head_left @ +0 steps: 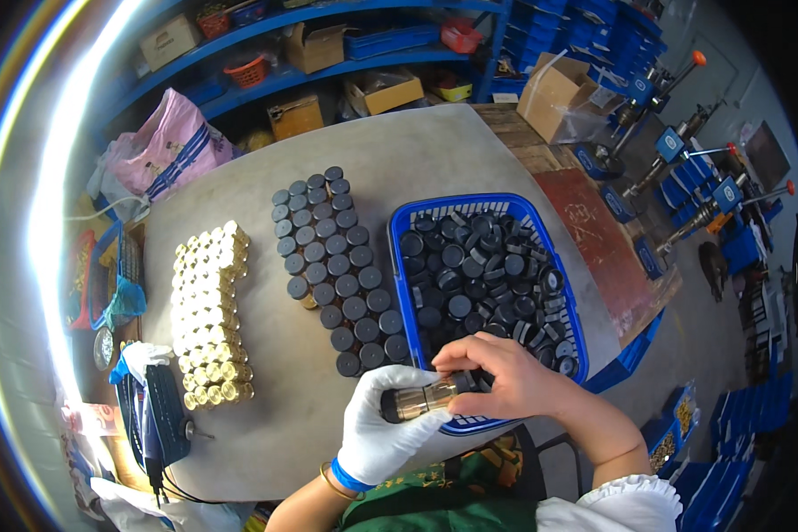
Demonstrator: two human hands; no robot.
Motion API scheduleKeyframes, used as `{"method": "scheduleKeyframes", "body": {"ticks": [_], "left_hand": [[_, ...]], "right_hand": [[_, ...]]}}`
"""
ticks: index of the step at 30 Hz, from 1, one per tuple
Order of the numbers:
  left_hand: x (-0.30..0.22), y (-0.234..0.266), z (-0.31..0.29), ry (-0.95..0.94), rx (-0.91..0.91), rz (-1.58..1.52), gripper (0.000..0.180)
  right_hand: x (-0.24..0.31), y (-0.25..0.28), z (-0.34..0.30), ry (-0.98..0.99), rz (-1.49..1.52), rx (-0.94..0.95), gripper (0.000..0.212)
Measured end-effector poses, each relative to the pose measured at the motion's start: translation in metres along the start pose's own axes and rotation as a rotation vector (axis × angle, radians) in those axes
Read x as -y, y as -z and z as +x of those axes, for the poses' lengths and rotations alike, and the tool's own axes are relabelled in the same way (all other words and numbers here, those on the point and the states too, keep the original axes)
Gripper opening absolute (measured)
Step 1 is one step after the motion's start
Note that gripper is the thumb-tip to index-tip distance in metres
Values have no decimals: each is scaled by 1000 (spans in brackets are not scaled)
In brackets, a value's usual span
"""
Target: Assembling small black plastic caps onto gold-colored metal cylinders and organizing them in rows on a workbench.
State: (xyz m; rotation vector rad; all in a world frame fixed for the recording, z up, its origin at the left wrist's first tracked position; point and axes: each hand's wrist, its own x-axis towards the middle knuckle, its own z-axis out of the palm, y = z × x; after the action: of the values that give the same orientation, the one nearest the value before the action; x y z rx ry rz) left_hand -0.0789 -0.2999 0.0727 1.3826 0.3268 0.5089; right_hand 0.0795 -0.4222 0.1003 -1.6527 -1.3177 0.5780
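At the near side of the grey tabletop (399, 146), a brass-coloured metal cylinder with a black left end (424, 401) is held crosswise, its long axis running left to right, cupped by the white-gloved left hand (370, 430), its right end pinched by the bare right hand (510, 381).

One blue rectangular plastic basket (559, 275); three blue-headed metal presses (669, 144); roughly 36 standing black-topped cylinders (338, 264); loose black round caps (458, 306), shiny gold cylinders (206, 306): dozens each.
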Motion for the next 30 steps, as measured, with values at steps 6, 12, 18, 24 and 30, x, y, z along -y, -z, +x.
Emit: {"method": "scheduleKeyframes", "body": {"ticks": [6,12,18,24,30], "left_hand": [[-7,4,3,48,-20,-5,45],[-9,11,8,510,-56,-341,50],[-17,7,-1,363,7,-137,50],[-23,17,-3,-234,87,482,39],[-15,48,13,-585,-29,914,41]], "right_hand": [[0,6,0,22,-45,131,40],[0,7,5,638,-479,19,32],[-19,-7,-11,224,-265,40,39],[-19,-24,-8,-98,142,216,52],[-26,-18,10,2,-277,3,37]]}}
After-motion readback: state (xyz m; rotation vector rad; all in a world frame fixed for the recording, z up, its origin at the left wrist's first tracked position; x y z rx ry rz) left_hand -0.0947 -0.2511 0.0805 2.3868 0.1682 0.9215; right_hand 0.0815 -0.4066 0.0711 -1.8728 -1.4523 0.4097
